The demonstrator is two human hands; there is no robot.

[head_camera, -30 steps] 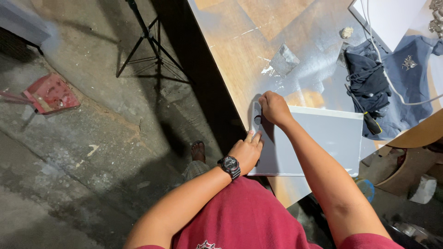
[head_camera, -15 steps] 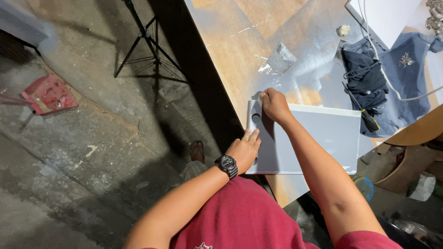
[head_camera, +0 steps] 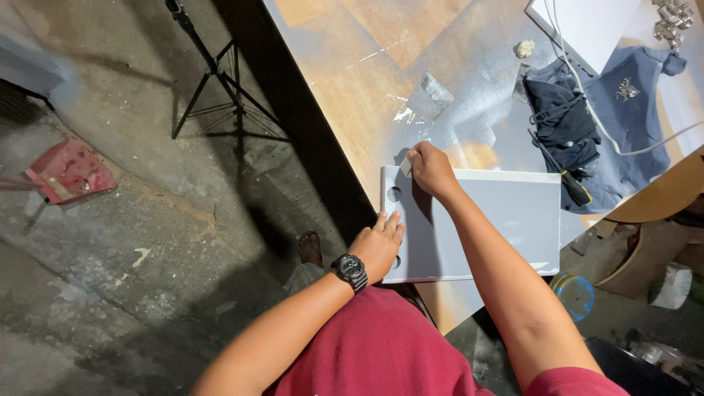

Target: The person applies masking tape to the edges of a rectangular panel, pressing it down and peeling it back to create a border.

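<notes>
A pale grey rectangular panel [head_camera: 506,220] lies flat at the near edge of a worn wooden table [head_camera: 367,81]. Round holes [head_camera: 394,194] run along the panel's left side. My right hand [head_camera: 433,170] sits on the panel's far left corner, fingers closed on a small pale scrap [head_camera: 405,166] pressed against it. My left hand [head_camera: 378,246], with a black watch on the wrist, lies flat on the panel's left edge near the lower hole, fingers extended.
Dark blue cloths [head_camera: 565,125] and a white cable [head_camera: 587,125] lie past the panel. A crumpled clear sheet [head_camera: 429,97] is beyond my right hand. On the concrete floor to the left are a black tripod [head_camera: 213,81] and a red object [head_camera: 70,170]. A blue-rimmed container [head_camera: 573,293] sits below.
My right hand has shifted a little at the panel's far corner, uncovering the upper hole. The left hand stays on the panel's left edge.
</notes>
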